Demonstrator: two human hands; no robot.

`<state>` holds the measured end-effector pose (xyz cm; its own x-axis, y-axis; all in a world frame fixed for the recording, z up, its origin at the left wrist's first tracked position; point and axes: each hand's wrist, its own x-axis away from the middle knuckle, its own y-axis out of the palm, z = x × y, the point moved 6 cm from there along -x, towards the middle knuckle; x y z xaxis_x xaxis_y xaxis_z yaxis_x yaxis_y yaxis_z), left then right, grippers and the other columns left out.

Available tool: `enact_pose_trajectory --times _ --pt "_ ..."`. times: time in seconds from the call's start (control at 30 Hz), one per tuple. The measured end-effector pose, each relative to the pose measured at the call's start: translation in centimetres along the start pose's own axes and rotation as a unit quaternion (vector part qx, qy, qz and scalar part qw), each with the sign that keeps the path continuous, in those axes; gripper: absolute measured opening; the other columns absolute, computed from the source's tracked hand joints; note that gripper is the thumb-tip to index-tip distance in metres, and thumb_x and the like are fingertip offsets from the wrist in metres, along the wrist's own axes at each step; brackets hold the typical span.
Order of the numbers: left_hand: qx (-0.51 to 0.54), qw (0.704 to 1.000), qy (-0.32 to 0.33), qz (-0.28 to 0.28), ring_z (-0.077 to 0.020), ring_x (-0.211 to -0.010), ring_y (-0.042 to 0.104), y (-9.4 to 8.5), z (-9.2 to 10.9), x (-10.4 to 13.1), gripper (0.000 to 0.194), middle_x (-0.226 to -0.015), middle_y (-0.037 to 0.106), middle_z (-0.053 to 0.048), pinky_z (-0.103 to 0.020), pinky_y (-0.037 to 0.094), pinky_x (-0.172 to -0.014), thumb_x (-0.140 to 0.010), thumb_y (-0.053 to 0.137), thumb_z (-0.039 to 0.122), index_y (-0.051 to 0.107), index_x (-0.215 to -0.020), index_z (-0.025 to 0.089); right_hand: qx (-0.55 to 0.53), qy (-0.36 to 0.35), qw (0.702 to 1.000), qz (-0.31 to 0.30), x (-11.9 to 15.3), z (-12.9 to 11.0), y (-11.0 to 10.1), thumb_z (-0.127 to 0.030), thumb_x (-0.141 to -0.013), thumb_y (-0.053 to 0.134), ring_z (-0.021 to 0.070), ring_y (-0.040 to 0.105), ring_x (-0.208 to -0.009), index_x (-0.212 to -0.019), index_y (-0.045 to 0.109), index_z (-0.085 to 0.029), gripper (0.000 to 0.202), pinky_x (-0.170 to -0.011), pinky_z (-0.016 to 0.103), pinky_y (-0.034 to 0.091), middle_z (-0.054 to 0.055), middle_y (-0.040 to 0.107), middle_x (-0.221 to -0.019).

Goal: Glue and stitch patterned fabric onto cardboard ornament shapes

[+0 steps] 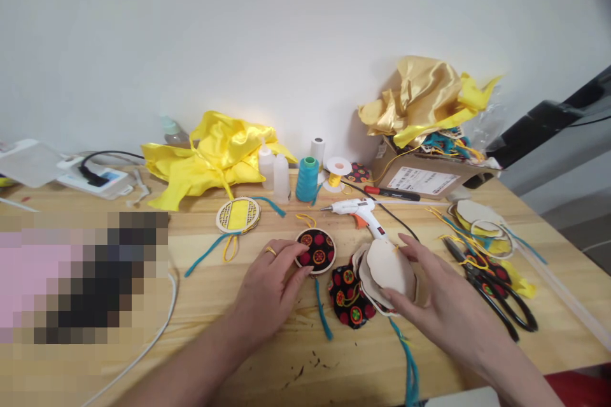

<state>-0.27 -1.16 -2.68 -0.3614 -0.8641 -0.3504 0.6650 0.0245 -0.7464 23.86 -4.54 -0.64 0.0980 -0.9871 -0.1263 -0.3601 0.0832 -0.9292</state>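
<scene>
My left hand, with a ring on one finger, rests on the wooden table, its fingertips touching a round black ornament with red and yellow dots that has a yellow loop and a teal tassel. My right hand lies on a stack of pale round discs, fingers around its edge. Under the stack sits a piece of the same black patterned fabric.
A white glue gun, teal thread spool, two small bottles, yellow satin cloth, a round yellow wooden ornament, a cardboard box with gold fabric and black scissors lie around. A white cable runs at left.
</scene>
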Motion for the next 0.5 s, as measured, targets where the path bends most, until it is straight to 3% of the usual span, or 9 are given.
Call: enact_pose_trajectory --times 0.13,0.23,0.33,0.43,0.5 --pt "0.073 0.997 -0.029 0.002 -0.0171 -0.085 0.057 -0.4 0.1 0.1 0.019 -0.096 0.062 -0.007 -0.032 0.047 -0.077 -0.085 0.049 0.022 0.056 -0.103 0.018 -0.055 0.030 0.998 0.008 -0.1 0.7 -1.5 -0.046 -0.076 0.057 0.0274 0.060 -0.097 -0.131 0.035 -0.019 0.065 -0.081 0.045 0.050 0.013 0.058 -0.115" --pt "0.231 0.966 -0.106 -0.046 -0.0141 -0.074 0.059 0.0 -0.1 0.2 0.019 -0.087 0.064 -0.004 -0.027 0.048 -0.068 -0.087 0.048 0.026 0.057 -0.103 0.020 -0.081 0.016 0.996 0.045 0.1 -0.5 -2.4 -0.045 -0.073 0.061 0.0273 0.059 -0.097 -0.130 0.034 -0.020 0.068 -0.081 0.044 0.051 0.014 0.051 -0.123" --pt "0.447 0.867 -0.173 -0.138 -0.0173 -0.082 0.062 1.2 0.6 0.5 0.030 -0.103 0.063 -0.007 -0.026 0.048 -0.062 -0.087 0.048 0.034 0.053 -0.114 0.021 -0.095 -0.055 0.993 0.052 0.2 -3.8 -1.9 -0.038 -0.072 0.064 0.0282 0.053 -0.107 -0.132 0.030 -0.021 0.071 -0.087 0.046 0.048 0.014 0.048 -0.126" --pt "0.601 0.752 -0.176 -0.208 -0.0248 -0.097 0.060 2.0 1.9 0.8 0.047 -0.120 0.057 -0.011 -0.033 0.050 -0.072 -0.081 0.055 0.044 0.050 -0.122 0.022 -0.110 -0.135 0.984 0.031 0.1 -7.4 -0.5 -0.030 -0.073 0.063 0.0287 0.045 -0.117 -0.134 0.025 -0.021 0.073 -0.093 0.046 0.044 0.014 0.044 -0.129" --pt "0.637 0.717 -0.186 -0.214 -0.0263 -0.103 0.057 2.2 2.0 1.0 0.052 -0.119 0.059 -0.010 -0.037 0.046 -0.083 -0.077 0.060 0.044 0.051 -0.123 0.021 -0.118 -0.166 0.979 0.006 -0.1 -9.0 0.7 -0.026 -0.073 0.062 0.0285 0.042 -0.119 -0.135 0.023 -0.020 0.073 -0.094 0.046 0.044 0.015 0.044 -0.130"
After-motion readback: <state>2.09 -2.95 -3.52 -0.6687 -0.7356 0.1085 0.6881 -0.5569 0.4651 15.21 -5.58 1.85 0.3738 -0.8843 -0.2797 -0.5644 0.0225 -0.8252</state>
